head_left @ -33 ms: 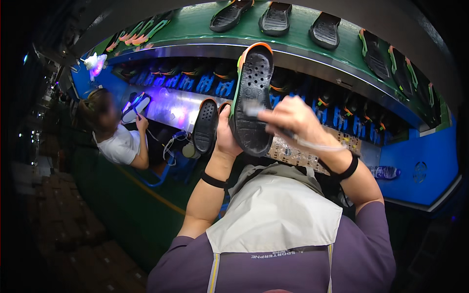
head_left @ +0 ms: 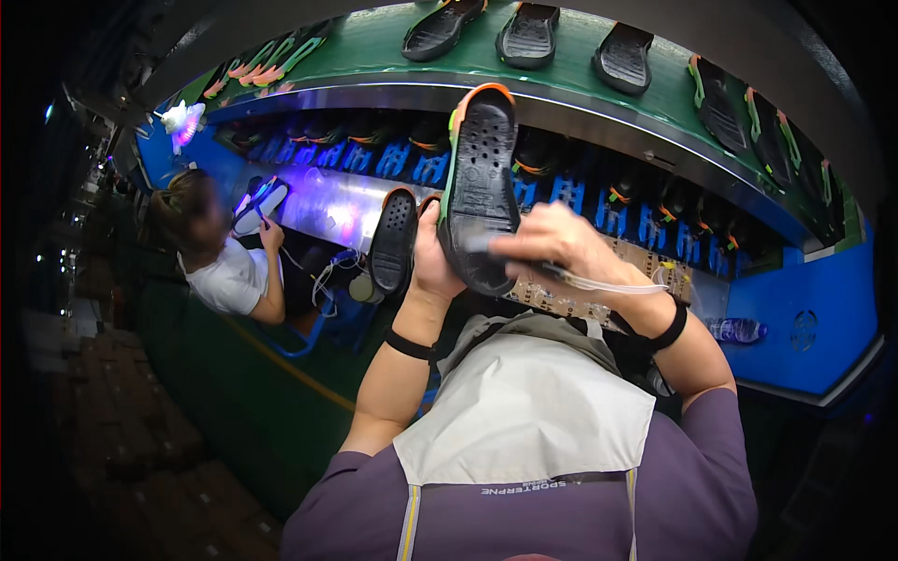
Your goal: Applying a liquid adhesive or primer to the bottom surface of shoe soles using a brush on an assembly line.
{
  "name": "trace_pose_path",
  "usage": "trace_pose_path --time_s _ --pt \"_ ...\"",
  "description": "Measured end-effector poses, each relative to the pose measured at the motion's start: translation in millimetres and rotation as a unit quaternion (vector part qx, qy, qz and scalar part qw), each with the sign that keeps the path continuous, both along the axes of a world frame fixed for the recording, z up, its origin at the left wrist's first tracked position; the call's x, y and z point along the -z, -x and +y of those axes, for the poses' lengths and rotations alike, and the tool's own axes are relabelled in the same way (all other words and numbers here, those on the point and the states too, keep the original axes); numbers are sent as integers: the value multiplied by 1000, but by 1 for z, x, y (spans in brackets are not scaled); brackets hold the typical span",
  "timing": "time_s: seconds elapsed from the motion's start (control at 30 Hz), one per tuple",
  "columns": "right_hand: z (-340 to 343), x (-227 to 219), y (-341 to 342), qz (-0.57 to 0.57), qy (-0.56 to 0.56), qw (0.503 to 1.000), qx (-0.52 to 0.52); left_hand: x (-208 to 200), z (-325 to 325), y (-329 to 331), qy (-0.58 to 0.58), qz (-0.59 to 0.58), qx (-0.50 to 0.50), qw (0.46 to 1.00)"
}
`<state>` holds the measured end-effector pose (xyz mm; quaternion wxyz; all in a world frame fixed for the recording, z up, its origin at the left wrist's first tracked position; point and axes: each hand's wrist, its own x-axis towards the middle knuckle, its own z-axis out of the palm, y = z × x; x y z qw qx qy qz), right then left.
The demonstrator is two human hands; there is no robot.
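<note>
My left hand (head_left: 434, 254) grips the edge of a black shoe sole (head_left: 485, 173) with an orange and green rim. The sole is held upright, its hollowed inner side facing me, with round holes near the top. My right hand (head_left: 563, 236) is closed around a brush (head_left: 479, 241) whose pale tip is smeared by motion over the lower part of the sole. A clear tube (head_left: 608, 285) runs from that hand along my wrist. Beside my left hand is another black sole (head_left: 393, 241), partly overlapping one more behind it.
Several soles (head_left: 527, 39) lie on a green conveyor belt (head_left: 572, 47) above. Below it, blue racks (head_left: 430, 166) carry more shoe parts. To the left a co-worker (head_left: 229, 271) holds a sole. A plastic bottle (head_left: 739, 330) lies by the blue panel (head_left: 804, 327) at right.
My right hand and the brush have moved slightly down along the sole. The sole has shifted a little to the left.
</note>
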<state>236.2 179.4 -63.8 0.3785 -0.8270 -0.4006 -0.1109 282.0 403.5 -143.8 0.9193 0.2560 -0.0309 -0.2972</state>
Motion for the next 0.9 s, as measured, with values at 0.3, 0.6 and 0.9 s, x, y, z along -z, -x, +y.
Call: trace_pose_path --time_s 0.3,0.6,0.9 --pt "-13 48 -11 336 -267 887 172 14 4 12 -38 -93 -15 995" --pt "-18 62 -14 388 -219 881 162 24 5 8 -113 -163 -92 976" --pt "-13 73 -3 324 -139 904 244 43 19 14 -86 -100 -110 985"
